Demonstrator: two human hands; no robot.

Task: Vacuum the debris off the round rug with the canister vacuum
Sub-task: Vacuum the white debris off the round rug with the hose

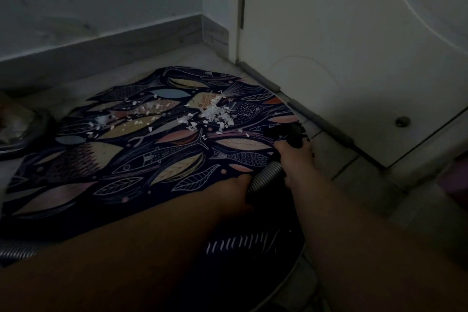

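Gripping the ribbed hose (268,175) with both hands, I work at the right edge of the round rug (101,159). My left hand (235,190) is curled round the hose at lower centre, and my right hand (295,159) just above it wraps the spot where the hose meets the black nozzle (293,132). The nozzle sits on the rug's right rim, beside the tiled floor (336,159), and is apart from the debris (217,114), which lies up and to the left of it near the middle of the frame. The rug's upper right edge runs close along the foot of the white door (329,58). A strip of bare floor separates its upper left edge from the baseboard (101,43). At the left edge of the frame a dark rounded object (17,134) touches or overlaps the rug; I cannot tell what it is. The widest open stretch of rug is the lower left half. I count one rug, one nozzle and one dense white heap with a thinner scatter to its left, the flakes too many to number. Another stretch of hose shows at the lower left.
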